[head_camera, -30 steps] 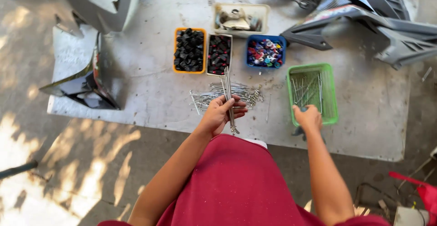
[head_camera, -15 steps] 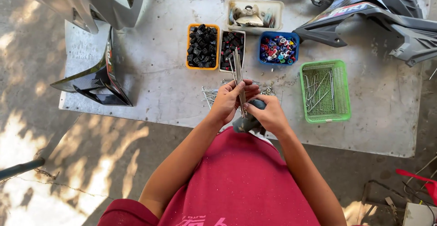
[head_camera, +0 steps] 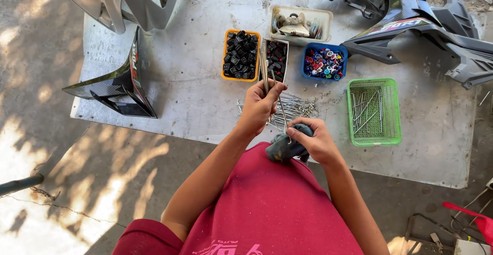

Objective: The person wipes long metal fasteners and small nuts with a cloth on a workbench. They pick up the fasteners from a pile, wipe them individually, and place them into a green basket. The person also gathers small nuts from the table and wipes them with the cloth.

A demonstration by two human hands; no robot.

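The left hand (head_camera: 258, 107) has its grip clenched around a bundle of thin metal rods (head_camera: 265, 69) that stands up past the fingers. Just right and below, the right hand (head_camera: 317, 142) grasps a grey rag (head_camera: 281, 149), pinching one rod (head_camera: 282, 110) against it. Right of both, a green basket (head_camera: 374, 140) sits on the bench (head_camera: 195, 80).

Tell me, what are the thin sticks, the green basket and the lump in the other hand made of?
The sticks in the left hand look like bare metal: thin, straight, grey and shiny. The green basket looks like moulded plastic, with bright colour and a mesh of holes. The lump in the right hand looks like soft cloth, dull grey and crumpled.
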